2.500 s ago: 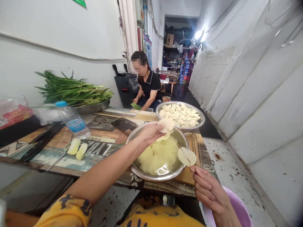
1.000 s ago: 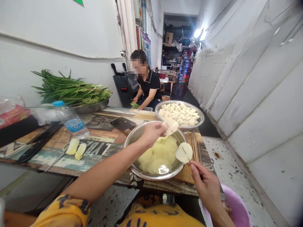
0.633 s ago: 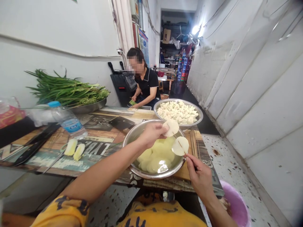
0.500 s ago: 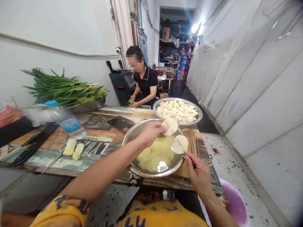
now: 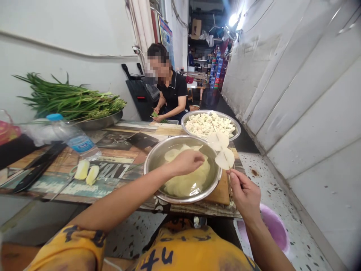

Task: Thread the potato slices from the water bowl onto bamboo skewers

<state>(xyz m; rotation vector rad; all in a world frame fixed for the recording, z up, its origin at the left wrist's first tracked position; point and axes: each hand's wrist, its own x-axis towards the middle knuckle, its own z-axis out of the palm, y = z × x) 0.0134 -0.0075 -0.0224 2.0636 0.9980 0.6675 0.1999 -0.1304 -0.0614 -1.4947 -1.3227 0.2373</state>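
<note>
My right hand [image 5: 244, 190] pinches the lower end of a thin wooden skewer at the bowl's right side. Two pale round potato slices, an upper slice [image 5: 218, 140] and a lower slice [image 5: 225, 159], are threaded on it, and its tip pokes out above them. Over the metal bowl [image 5: 149, 187] hovers my left hand [image 5: 187, 162], its fingers curled together with nothing visible in them. Beneath it, several potato slices [image 5: 180, 185] lie in water in that bowl. Loose skewers [image 5: 230, 190] lie beside the bowl, partly hidden behind my right hand.
Behind stands a metal basin of cauliflower florets [image 5: 201, 125]. Leafy greens [image 5: 70, 101], a water bottle [image 5: 80, 145], a knife [image 5: 36, 173] and two pale vegetable pieces [image 5: 82, 169] are on the left. A co-worker [image 5: 172, 94] handles green stalks beyond the table. A pink tub [image 5: 275, 226] stands on the floor.
My left hand has let go of the upper slice and dropped back over the bowl. My right hand has moved slightly right with the skewer, which now points up more steeply.
</note>
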